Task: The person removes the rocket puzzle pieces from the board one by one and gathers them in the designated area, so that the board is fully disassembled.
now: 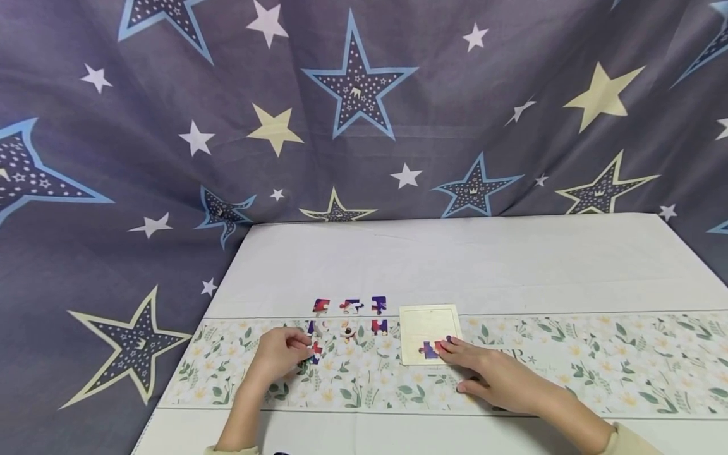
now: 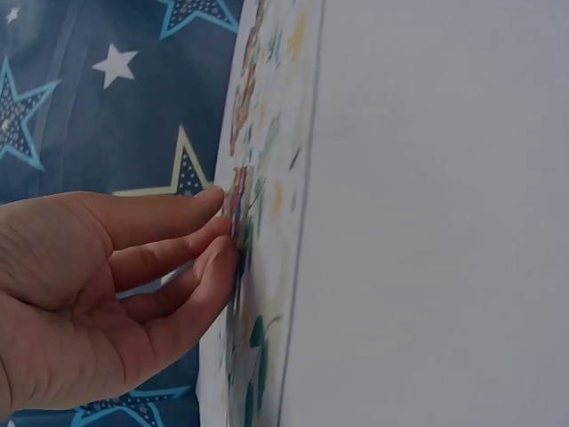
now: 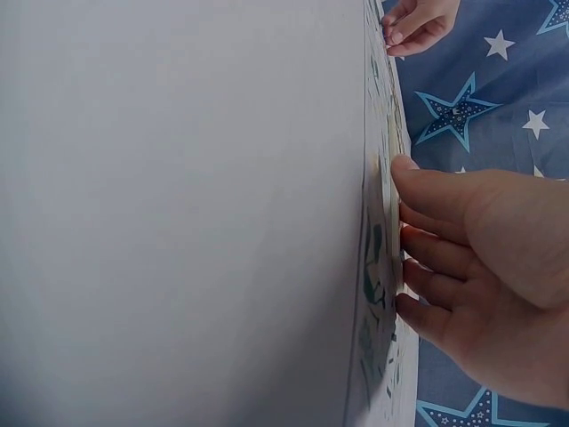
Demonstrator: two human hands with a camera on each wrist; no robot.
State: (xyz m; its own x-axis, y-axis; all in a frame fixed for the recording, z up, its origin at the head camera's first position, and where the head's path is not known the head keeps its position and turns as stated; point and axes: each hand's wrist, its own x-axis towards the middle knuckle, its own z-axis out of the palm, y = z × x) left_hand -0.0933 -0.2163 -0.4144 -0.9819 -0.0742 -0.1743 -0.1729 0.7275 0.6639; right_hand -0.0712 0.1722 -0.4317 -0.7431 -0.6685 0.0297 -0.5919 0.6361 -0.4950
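My left hand hovers over the tabletop at the left, its fingers loosely bent. Its fingertips are at a red and blue jigsaw piece; whether they touch it is unclear. In the left wrist view, thumb and fingers of the left hand stand slightly apart. My right hand reaches over the lower right corner of a pale square puzzle tray. Its fairly straight fingers rest on joined purple and red jigsaw pieces, partly covering them. The right hand has nothing gripped.
More loose jigsaw pieces lie in two rows left of the tray, among them a red one and a purple one. A floral runner crosses the white table. A star-patterned curtain hangs behind.
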